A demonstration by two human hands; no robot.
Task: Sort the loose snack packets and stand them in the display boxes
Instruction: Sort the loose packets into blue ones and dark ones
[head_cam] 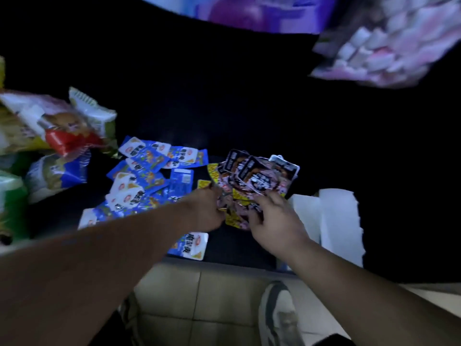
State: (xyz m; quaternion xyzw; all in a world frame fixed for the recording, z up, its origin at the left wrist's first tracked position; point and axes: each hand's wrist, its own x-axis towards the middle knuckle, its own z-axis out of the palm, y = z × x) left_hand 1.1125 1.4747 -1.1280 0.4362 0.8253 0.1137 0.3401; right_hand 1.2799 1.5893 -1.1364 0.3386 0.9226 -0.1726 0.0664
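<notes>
A dark worktop [249, 108] fills most of the frame. Large snack bags [50, 131] are heaped at the left edge, and a white display box [334, 216] lies open at centre right. Blue packets [147, 171] are scattered left of centre, just beside a heap of black-and-pink packets [254, 176] at the centre. The left hand [207, 211] has its fingers curled onto the lower left edge of that heap, pinching packets. The right hand [277, 221] lies on the heap's lower right with its fingers spread. Blur hides whether it grips.
</notes>
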